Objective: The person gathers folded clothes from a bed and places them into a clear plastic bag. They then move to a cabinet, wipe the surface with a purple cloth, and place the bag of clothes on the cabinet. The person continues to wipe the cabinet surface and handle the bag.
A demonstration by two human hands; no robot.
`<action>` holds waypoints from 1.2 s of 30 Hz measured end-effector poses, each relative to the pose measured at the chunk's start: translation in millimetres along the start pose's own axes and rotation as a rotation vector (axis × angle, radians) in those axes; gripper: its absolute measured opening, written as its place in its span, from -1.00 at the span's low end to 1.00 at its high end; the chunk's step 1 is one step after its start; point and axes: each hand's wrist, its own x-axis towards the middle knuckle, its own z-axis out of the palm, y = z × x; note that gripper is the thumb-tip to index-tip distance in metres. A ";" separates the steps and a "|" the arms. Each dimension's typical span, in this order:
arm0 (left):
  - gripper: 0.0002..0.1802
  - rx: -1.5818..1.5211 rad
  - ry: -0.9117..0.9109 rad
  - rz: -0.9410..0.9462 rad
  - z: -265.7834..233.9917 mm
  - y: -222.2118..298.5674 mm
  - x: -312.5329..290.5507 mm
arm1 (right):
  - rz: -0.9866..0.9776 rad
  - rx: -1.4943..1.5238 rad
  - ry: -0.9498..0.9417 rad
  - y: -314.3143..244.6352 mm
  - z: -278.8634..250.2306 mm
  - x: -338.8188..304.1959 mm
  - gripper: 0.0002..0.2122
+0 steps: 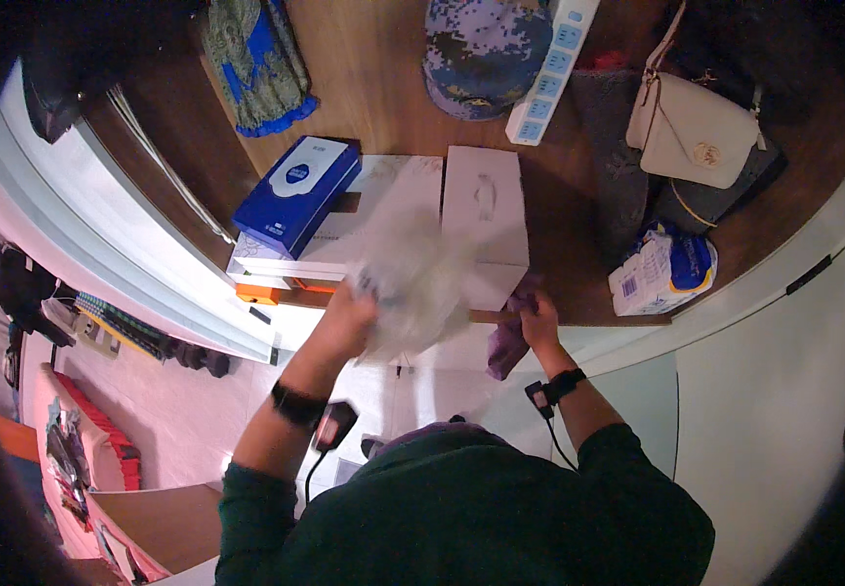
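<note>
My left hand grips a clear plastic bag, which is blurred and hangs in front of the boxes at the shelf's edge. What the bag holds, if anything, I cannot make out. In my right hand is a purple cloth, bunched at the fingers and drooping below the shelf edge. Just behind the bag stand a white box with a handle and a wide white box. A blue tissue box rests tilted on the wide box's left part.
On the wooden shelf lie a camouflage cap, a white power strip, a blue patterned cloth, a cream handbag and a packet with blue and white wrapping. An orange object shows beneath the wide box.
</note>
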 end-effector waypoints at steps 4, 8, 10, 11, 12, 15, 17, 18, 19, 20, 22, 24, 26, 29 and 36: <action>-0.55 -0.307 -0.086 -0.232 46.7 14.0 97.3 | 0.060 -0.275 -0.063 -0.1 -6.4 7.2 -0.70; -0.61 -0.335 -0.096 -0.320 79.6 2.1 163.1 | 0.040 -0.241 -0.069 -3.5 -24.2 -11.2 -0.71; -0.59 -0.321 -0.086 -0.310 80.7 -3.6 179.1 | 0.133 0.025 -0.054 -4.9 -37.6 -26.3 -0.74; -0.58 -0.302 -0.053 -0.335 79.3 -7.1 183.2 | 0.140 0.005 -0.035 -5.1 -42.5 -30.0 -0.74; -0.57 -0.216 -0.055 -0.217 74.3 -9.8 183.7 | 0.146 -0.016 -0.017 -5.5 -49.0 -32.4 -0.74; -0.53 -0.362 -0.169 -0.287 52.2 -5.5 193.3 | 0.195 -0.001 0.060 -13.7 -69.5 -27.0 -0.73; -0.51 -0.324 -0.045 -0.215 43.5 -12.8 193.0 | 0.230 0.210 0.224 -30.2 -77.4 -12.7 -0.73; -0.51 -0.332 -0.052 -0.152 38.6 -16.3 190.6 | 0.187 0.310 0.157 -39.9 -83.5 4.0 -0.70; -0.51 -0.338 0.003 -0.176 34.1 -19.4 188.9 | -0.101 0.122 0.068 -52.5 -87.7 18.7 -0.67; -0.51 -0.366 -0.017 -0.176 29.8 -21.0 188.8 | -0.300 -0.055 -0.004 -67.0 -91.0 31.6 -0.63; -0.51 -0.405 -0.051 -0.172 23.3 -25.0 187.6 | -0.545 -0.195 -0.436 -96.3 -84.0 60.3 -0.58; -0.51 -0.435 -0.060 -0.181 17.2 -26.5 185.1 | -0.888 -0.230 -0.514 -121.9 -48.6 94.7 -0.61; -0.51 -0.460 -0.071 -0.165 12.4 -25.8 183.7 | -0.840 -0.226 -0.638 -129.8 -37.9 119.9 -0.64; -0.50 -0.466 -0.015 -0.189 7.8 -24.7 182.1 | -0.694 -0.258 -0.703 -123.0 -26.7 151.2 -0.67; -0.46 -0.497 -0.038 -0.227 8.4 -27.8 180.7 | -0.871 -0.436 -0.524 -97.3 -15.0 225.0 -0.72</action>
